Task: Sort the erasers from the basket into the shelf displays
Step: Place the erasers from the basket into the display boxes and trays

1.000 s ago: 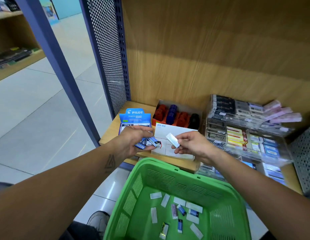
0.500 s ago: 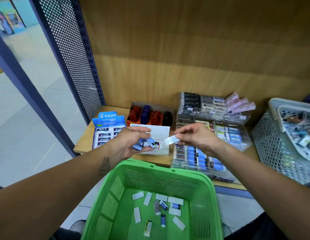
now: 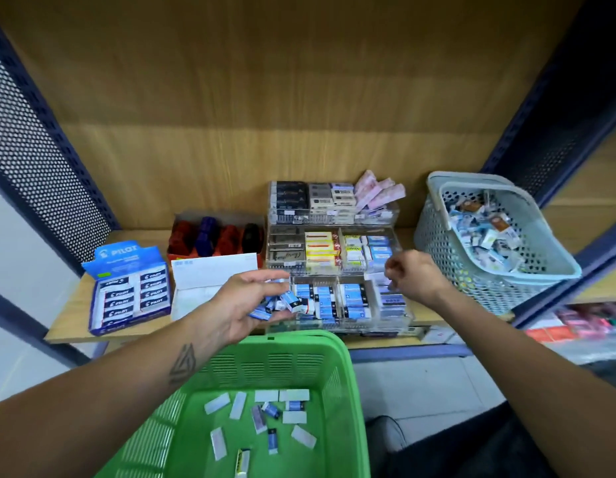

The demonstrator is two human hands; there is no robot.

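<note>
over the basket [image 3: 341, 374], hands maybe holding erasers [image 3: 285, 303]

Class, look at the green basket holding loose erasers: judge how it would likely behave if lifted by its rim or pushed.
The green basket looks like thin slotted plastic, so probably light and slightly flexible. Its few loose erasers would likely slide if it tilts.

Green basket [image 3: 337, 367] is looking like slotted plastic, shelf [image 3: 72, 315] is showing matt woodgrain, display case [image 3: 399, 236] is gleaming clear acrylic.
</note>
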